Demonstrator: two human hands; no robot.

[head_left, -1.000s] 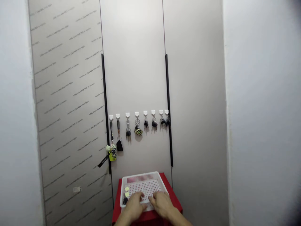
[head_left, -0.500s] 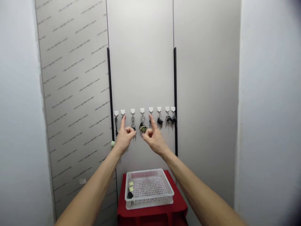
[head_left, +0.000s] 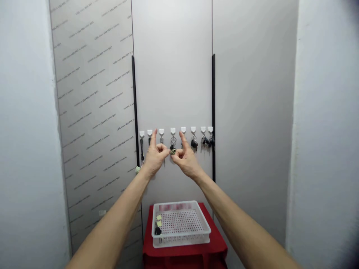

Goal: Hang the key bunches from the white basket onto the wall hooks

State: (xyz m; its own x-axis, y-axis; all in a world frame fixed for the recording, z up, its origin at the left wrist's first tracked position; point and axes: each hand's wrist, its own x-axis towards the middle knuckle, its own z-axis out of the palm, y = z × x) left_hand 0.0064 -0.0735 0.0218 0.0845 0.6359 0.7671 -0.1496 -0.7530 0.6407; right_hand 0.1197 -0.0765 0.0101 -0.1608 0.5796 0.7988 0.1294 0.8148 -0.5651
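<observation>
Several white hooks [head_left: 173,131] form a row across the middle cabinet panel, with keys and keychains hanging from them. My left hand [head_left: 155,158] points its index finger up, its thumb and other fingers pinched together with nothing visible between them. My right hand [head_left: 187,158] mirrors that pose. Both pinches meet close to a green-and-gold keychain [head_left: 173,151] and partly cover it; whether they touch it I cannot tell. To the right hangs a black round key fob [head_left: 194,143]. At the far left is a black strap [head_left: 142,149]. Some keys are hidden behind my hands.
Below stands a white perforated basket [head_left: 181,243] on a red cloth-covered stand [head_left: 215,244]. Inside it lie pale yellow pieces [head_left: 159,220] and a black object [head_left: 157,231]. Dark vertical handles [head_left: 214,112] edge the middle panel. Walls close in on both sides.
My hands have come closer together, the left one moving right toward the green-and-gold keychain. The view has shifted slightly, and the hanging things appear a little further right.
</observation>
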